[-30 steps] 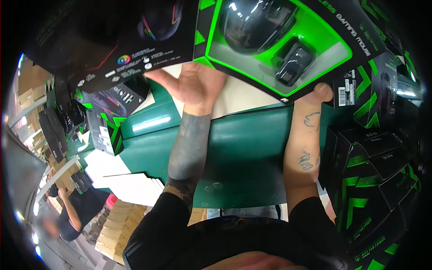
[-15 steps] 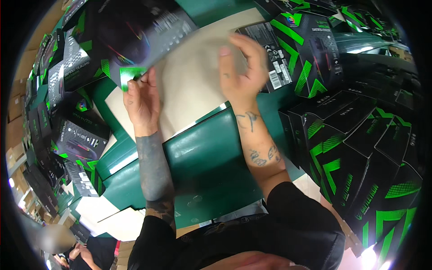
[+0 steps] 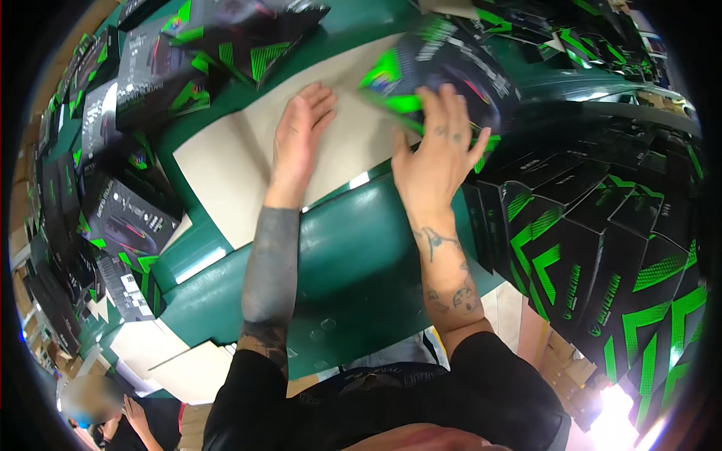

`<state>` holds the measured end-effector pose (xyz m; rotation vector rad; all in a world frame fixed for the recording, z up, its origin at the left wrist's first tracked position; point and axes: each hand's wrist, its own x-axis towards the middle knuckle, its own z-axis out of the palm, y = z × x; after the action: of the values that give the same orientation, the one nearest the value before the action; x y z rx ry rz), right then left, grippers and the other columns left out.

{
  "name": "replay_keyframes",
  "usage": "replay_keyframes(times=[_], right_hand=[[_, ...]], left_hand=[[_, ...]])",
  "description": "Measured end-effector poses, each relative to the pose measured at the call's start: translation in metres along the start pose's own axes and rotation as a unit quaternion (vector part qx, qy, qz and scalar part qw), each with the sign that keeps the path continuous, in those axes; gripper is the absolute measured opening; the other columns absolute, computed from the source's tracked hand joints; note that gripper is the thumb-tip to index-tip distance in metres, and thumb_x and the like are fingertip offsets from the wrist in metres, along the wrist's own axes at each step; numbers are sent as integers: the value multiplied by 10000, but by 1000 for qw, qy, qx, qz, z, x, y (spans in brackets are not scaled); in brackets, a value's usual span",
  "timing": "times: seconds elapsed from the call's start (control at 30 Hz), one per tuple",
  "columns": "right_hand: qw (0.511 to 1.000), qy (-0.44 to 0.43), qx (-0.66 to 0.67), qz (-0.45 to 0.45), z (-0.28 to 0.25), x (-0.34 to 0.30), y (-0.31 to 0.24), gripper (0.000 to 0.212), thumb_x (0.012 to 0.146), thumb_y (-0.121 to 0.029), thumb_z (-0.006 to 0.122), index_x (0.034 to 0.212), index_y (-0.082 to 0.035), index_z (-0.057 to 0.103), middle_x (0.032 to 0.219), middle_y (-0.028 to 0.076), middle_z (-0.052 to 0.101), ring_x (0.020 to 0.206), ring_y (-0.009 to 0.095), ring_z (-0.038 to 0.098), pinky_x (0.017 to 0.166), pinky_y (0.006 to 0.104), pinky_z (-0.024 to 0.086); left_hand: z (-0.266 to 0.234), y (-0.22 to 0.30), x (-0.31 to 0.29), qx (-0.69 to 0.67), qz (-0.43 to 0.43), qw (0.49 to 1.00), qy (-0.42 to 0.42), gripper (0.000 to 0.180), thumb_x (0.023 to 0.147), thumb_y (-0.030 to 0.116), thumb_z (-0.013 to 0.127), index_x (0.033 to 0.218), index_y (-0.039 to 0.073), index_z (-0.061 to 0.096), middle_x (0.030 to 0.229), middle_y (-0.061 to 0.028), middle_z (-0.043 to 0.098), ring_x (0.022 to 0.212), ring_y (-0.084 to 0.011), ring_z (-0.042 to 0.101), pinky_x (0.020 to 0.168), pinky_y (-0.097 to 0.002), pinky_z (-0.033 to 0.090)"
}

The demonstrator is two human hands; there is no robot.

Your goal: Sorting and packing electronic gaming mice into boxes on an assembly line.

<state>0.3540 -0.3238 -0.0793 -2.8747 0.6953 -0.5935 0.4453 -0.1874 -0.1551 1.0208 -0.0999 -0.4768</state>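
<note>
The right hand (image 3: 435,154) is lying spread over a black-and-green box (image 3: 445,69), the left hand (image 3: 298,135) over a beige sheet (image 3: 357,113).

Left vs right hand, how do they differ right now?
Pose: the left hand is turned on edge, fingers close together; the right hand shows its back, fingers spread.
Place: left hand is over the beige sheet, holding no box; right hand's fingers overlap a black-and-green box.
Shared: both bare, neither fisted.
</note>
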Motion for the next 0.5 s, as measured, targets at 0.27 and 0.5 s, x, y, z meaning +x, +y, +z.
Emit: replay_keyframes(times=[0.27,0.5], right_hand=[[925,57,321,-194,-24,-40,13,277,633,-137,676,901,-86,628,983,123,609,945,263,555,870,369,378],[522,-171,815,185,-18,-6,37,811,743,-474,611,1319,10,309,1269,189,420,1177,267,420,986,364,338]], left_hand=[[12,35,-17,164,-12,985,-54,767,706,59,708,1351,37,294,1244,-174,459,974,-189,538,843,-304,439],[-27,63,-21,-71,-94,989,-91,506,748,-12,606,1235,-9,469,1098,-133,590,976,-175,571,864,-266,421]])
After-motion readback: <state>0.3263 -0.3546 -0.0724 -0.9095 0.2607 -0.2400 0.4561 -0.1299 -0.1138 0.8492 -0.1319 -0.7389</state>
